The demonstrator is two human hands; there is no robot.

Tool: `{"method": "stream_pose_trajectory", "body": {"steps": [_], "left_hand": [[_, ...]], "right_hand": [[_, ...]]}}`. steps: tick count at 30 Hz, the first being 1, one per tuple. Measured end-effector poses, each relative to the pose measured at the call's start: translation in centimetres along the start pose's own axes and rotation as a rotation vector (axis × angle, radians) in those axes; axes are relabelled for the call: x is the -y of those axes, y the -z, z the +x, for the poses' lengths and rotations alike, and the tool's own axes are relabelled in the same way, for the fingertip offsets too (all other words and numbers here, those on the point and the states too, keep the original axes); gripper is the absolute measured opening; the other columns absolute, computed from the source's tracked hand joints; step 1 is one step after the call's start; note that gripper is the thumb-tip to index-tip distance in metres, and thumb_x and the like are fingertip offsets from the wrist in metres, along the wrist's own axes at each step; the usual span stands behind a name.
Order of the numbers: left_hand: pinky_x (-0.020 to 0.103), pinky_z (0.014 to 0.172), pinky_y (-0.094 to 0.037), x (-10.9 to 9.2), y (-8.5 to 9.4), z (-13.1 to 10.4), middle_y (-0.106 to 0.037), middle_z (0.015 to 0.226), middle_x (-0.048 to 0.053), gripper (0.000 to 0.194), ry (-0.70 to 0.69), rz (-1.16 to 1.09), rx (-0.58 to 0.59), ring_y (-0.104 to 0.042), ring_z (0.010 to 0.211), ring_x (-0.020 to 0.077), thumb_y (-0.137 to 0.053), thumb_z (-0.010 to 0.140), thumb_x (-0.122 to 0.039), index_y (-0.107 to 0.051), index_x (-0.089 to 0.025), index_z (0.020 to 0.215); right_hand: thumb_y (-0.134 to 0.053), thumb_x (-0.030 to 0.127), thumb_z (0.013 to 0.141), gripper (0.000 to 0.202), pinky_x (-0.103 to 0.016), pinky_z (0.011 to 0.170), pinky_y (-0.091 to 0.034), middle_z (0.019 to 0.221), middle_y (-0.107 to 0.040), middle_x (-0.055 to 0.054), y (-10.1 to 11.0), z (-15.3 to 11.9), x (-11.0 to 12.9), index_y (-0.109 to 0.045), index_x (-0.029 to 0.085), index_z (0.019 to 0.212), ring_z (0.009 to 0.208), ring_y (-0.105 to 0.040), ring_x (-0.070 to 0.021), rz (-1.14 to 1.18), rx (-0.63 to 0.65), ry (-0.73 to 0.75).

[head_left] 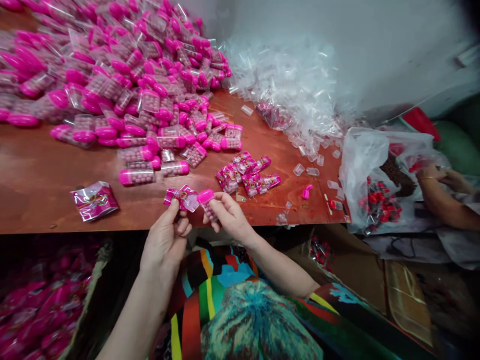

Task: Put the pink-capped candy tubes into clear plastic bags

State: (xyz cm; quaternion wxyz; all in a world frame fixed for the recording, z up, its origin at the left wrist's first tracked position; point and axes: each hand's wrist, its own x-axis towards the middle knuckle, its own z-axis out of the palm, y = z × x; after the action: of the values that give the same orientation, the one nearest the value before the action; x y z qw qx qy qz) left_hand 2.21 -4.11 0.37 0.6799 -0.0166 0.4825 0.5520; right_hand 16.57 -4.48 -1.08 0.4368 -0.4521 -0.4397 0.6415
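Note:
Between the thumb and fingers of my left hand (167,235) is a small pink printed plastic packet (183,196), held over the table's front edge. My right hand (231,216) grips a clear container of pink beads with a bright pink cap (206,197), tilted, right beside the packet. Whether the container touches the packet or enters it I cannot tell. On the table behind my right hand lies a small pile of similar pink packets (243,172). Off to the left rests a larger-looking pink packet (94,201) by itself.
Pink-capped containers (123,85) are heaped at the back left, clear empty containers (288,85) at the back right. A co-worker's hand (435,175) is at a white plastic bag (363,150) with red-capped pieces. Below the table, a sack (48,300) holds pink packets.

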Motion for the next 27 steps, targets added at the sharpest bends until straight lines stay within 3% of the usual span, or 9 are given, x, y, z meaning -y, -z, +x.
{"method": "stream_pose_trajectory", "body": {"steps": [5, 10, 16, 19, 22, 24, 27], "left_hand": [[0.015, 0.034, -0.025, 0.8, 0.3, 0.2, -0.056, 0.057, -0.003, 0.026, -0.037, 0.017, 0.069, -0.033, 0.035, 0.0016, -0.073, 0.084, -0.025, -0.057, -0.013, 0.068], [0.016, 0.036, -0.028, 1.0, 0.4, -0.2, -0.049, 0.05, -0.006, 0.03, -0.063, 0.046, 0.121, -0.035, 0.036, 0.0029, -0.083, 0.075, -0.029, -0.058, -0.014, 0.069], [0.016, 0.039, -0.03, 0.9, 0.5, -0.4, -0.047, 0.047, -0.006, 0.032, -0.019, 0.115, 0.221, -0.036, 0.038, 0.0041, -0.087, 0.069, -0.035, -0.062, -0.014, 0.07], [0.018, 0.042, -0.035, 1.2, 0.6, -0.4, -0.043, 0.042, -0.006, 0.038, 0.04, 0.178, 0.274, -0.038, 0.04, 0.0061, -0.088, 0.067, -0.039, -0.06, -0.014, 0.061], [0.02, 0.046, -0.039, 1.4, 0.8, -0.4, -0.046, 0.042, -0.003, 0.042, 0.085, 0.248, 0.318, -0.042, 0.042, 0.008, -0.086, 0.066, -0.047, -0.061, -0.013, 0.059], [0.02, 0.045, -0.037, 1.3, 0.9, -0.6, -0.047, 0.043, -0.002, 0.043, 0.074, 0.296, 0.32, -0.042, 0.043, 0.0078, -0.085, 0.068, -0.048, -0.061, -0.013, 0.058], [0.019, 0.043, -0.034, 1.1, 0.8, -0.7, -0.049, 0.045, 0.0, 0.044, 0.061, 0.362, 0.327, -0.044, 0.044, 0.0082, -0.083, 0.071, -0.047, -0.06, -0.013, 0.055]], "right_hand": [[-0.059, 0.057, 0.089, 0.043, -0.017, 0.039, -0.034, 0.064, -0.06, 0.006, -0.6, -0.3, -1.0, -0.05, 0.018, 0.103, 0.041, -0.046, -0.005, 0.072, -0.011, -0.049], [-0.061, 0.056, 0.089, 0.042, -0.017, 0.035, -0.029, 0.07, -0.058, 0.004, -0.7, -0.5, -1.3, -0.051, 0.018, 0.103, 0.047, -0.049, -0.0065, 0.118, 0.029, -0.114], [-0.056, 0.044, 0.097, 0.052, -0.022, 0.055, -0.044, 0.074, -0.057, 0.004, -0.2, -1.2, -2.1, -0.04, 0.023, 0.142, 0.059, -0.054, -0.0085, -0.064, 0.024, 0.023], [-0.056, 0.042, 0.097, 0.055, -0.023, 0.058, -0.045, 0.074, -0.057, 0.004, -0.2, -1.5, -2.1, -0.038, 0.026, 0.146, 0.061, -0.054, -0.009, -0.1, 0.087, 0.049], [-0.059, 0.045, 0.095, 0.056, -0.02, 0.051, -0.041, 0.076, -0.057, 0.004, -0.2, -1.5, -1.4, -0.039, 0.025, 0.144, 0.056, -0.049, -0.0074, 0.057, 0.124, -0.054], [-0.056, 0.049, 0.096, 0.058, -0.018, 0.042, -0.031, 0.072, -0.055, 0.005, -0.1, -1.3, -0.9, -0.038, 0.024, 0.144, 0.048, -0.041, -0.0062, 0.171, 0.151, -0.16], [-0.051, 0.051, 0.097, 0.058, -0.018, 0.039, -0.025, 0.063, -0.047, 0.008, 0.2, -1.2, -0.3, -0.036, 0.024, 0.146, 0.042, -0.035, -0.0067, 0.158, 0.176, -0.196]]}}
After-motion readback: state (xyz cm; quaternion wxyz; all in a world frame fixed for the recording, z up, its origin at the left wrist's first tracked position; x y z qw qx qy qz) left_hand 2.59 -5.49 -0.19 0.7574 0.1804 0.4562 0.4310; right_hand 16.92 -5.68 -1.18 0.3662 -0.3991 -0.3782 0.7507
